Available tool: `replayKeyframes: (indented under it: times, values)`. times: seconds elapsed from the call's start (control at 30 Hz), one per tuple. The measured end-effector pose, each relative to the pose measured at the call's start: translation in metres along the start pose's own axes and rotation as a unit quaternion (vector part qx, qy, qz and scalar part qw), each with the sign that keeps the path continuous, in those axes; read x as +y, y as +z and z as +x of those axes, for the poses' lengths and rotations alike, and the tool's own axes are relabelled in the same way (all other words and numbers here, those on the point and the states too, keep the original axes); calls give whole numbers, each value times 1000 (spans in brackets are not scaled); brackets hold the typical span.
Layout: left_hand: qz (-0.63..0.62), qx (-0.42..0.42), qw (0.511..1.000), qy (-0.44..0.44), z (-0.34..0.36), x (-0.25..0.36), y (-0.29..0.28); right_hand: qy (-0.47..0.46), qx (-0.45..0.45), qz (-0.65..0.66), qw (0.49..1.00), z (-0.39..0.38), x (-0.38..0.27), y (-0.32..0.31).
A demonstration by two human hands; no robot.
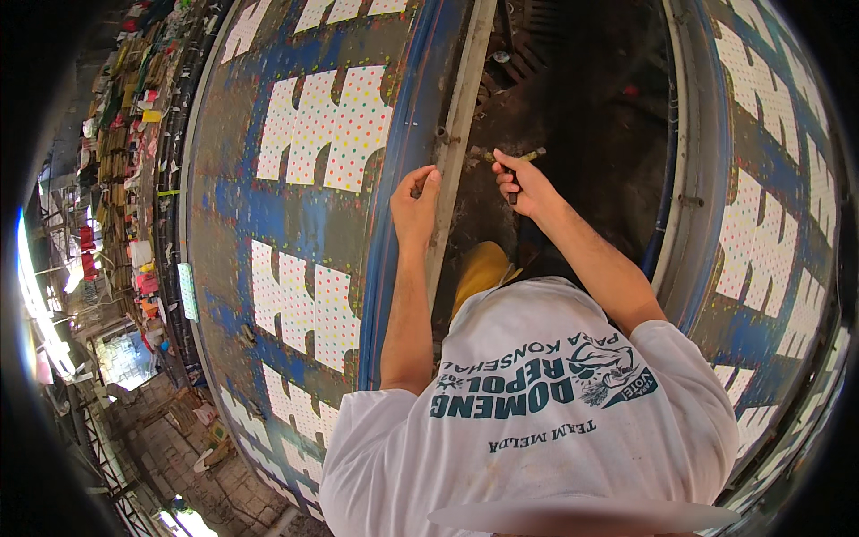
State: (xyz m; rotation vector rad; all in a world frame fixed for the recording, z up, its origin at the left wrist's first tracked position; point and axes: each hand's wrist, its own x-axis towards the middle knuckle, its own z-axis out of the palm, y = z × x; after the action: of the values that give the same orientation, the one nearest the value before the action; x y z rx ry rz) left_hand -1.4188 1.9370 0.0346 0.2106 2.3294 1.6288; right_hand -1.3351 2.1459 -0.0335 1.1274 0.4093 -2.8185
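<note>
My right hand [526,186] is closed around a small hammer-like tool [535,155], its dark grip showing below the fingers. The tool's head lies crosswise above my thumb, over the dark gap between two long tables. My left hand [415,208] is raised at the inner edge of the left table [309,219], close to the pale metal rail [464,98]. Its thumb and fingertips are pinched together; whatever may be between them is too small to make out. A small metal fitting [442,134] sits on the rail just beyond that hand.
White cut pieces with coloured dots [327,125] lie in rows on the paint-spattered left table. Similar dotted pieces [759,237] lie on the right table [707,259], whose rail carries another fitting [689,200]. Cluttered shelving [116,170] runs along the far left, above a paved floor [233,479].
</note>
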Motion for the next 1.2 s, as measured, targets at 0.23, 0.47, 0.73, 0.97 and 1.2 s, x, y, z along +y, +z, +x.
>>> replayKeyframes:
  times: [0.23, 0.47, 0.73, 0.97, 1.2]
  values:
    - [145, 27, 979, 140, 41, 1, 3, 44, -25, -29, 998, 27, -17, 9]
    - [176, -65, 968, 167, 86, 5, 15, 128, -58, -1, 990, 37, -44, 16]
    - [142, -104, 960, 217, 103, -5, 13, 61, -25, -127, 990, 43, -41, 18]
    - [102, -131, 962, 217, 105, -12, 12, -530, -166, -603, 573, 61, -33, 4]
    - [119, -149, 958, 216, 108, -9, 13, -512, -220, -823, 106, 42, -83, 6]
